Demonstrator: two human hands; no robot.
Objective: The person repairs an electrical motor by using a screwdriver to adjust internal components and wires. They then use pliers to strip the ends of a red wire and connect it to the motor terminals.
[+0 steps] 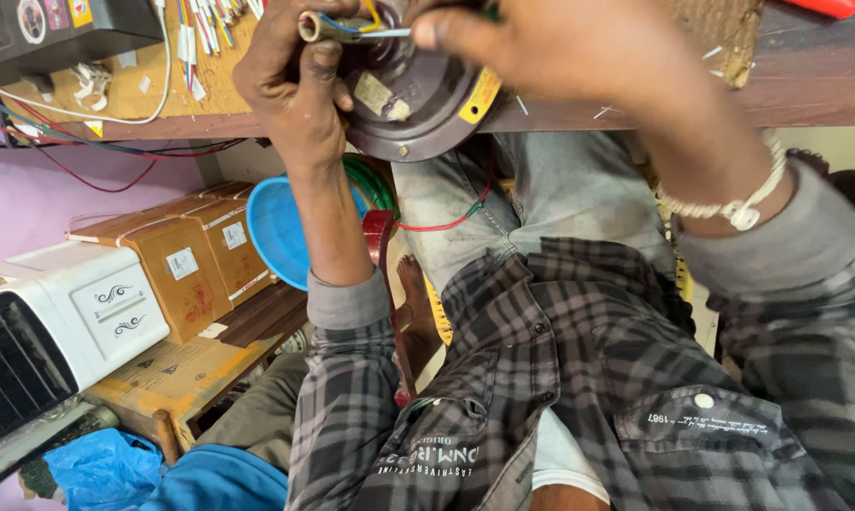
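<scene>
Head view: both hands at brown motor housing (409, 95) on workbench (806, 85) front edge.
L hand (295, 80) pinches sleeved wire bundle (328, 26); R hand (560, 43) grips thin wires (390, 31) beside it.

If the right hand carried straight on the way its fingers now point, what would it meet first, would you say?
Most likely the bundle of coloured wires pinched in the left hand; the right hand points leftward at it, just above the round brown motor housing. Depth is uncertain.
</scene>
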